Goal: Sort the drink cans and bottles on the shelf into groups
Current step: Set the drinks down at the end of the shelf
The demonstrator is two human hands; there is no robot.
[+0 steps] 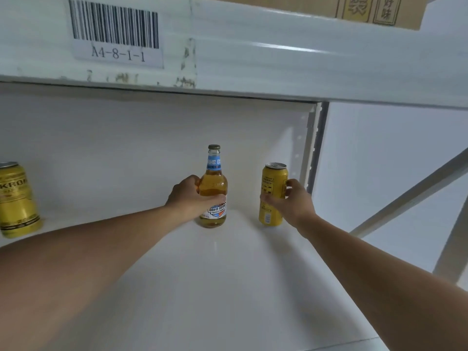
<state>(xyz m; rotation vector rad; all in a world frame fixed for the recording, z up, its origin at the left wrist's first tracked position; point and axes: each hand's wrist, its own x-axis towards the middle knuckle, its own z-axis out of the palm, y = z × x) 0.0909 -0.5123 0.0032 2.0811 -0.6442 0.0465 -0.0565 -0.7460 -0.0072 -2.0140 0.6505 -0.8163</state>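
A clear glass beer bottle (pixel 214 183) with a blue neck label stands upright at the back middle of the white shelf (pixel 202 287). My left hand (pixel 188 197) is wrapped around its body. To its right stands a tall yellow can (pixel 273 182), upright near the shelf's right post. My right hand (pixel 291 201) grips this can from its right side, thumb across the front. A second yellow can (pixel 15 198) with dark lettering stands alone at the far left of the shelf.
The shelf above (pixel 253 59) overhangs low, with a barcode label (pixel 116 34) on its front edge and a cardboard box (pixel 354 8) on top. A perforated white upright post (pixel 310 148) bounds the shelf on the right, with diagonal braces beyond.
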